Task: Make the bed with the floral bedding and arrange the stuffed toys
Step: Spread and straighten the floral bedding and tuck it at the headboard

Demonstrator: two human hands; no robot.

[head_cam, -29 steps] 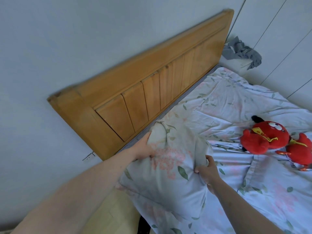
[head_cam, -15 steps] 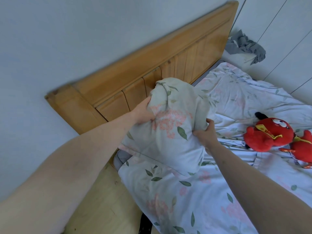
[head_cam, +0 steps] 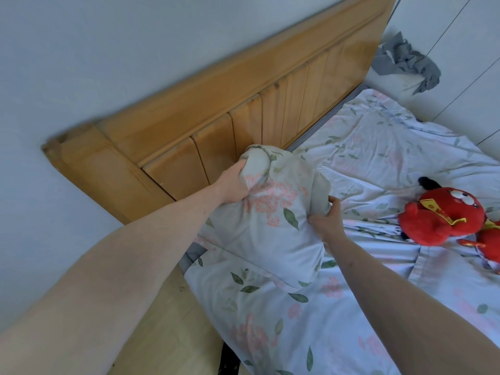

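From the head view, the left hand (head_cam: 234, 184) and right hand (head_cam: 328, 221) each clutch a side of the floral pillow (head_cam: 266, 226), held near the wooden headboard (head_cam: 216, 125), while red stuffed toys (head_cam: 443, 215) lie on the rumpled floral sheet (head_cam: 378, 158).

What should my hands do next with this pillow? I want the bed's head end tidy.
Probably lower the pillow flat against the headboard: both the left hand and right hand grip its raised top end.
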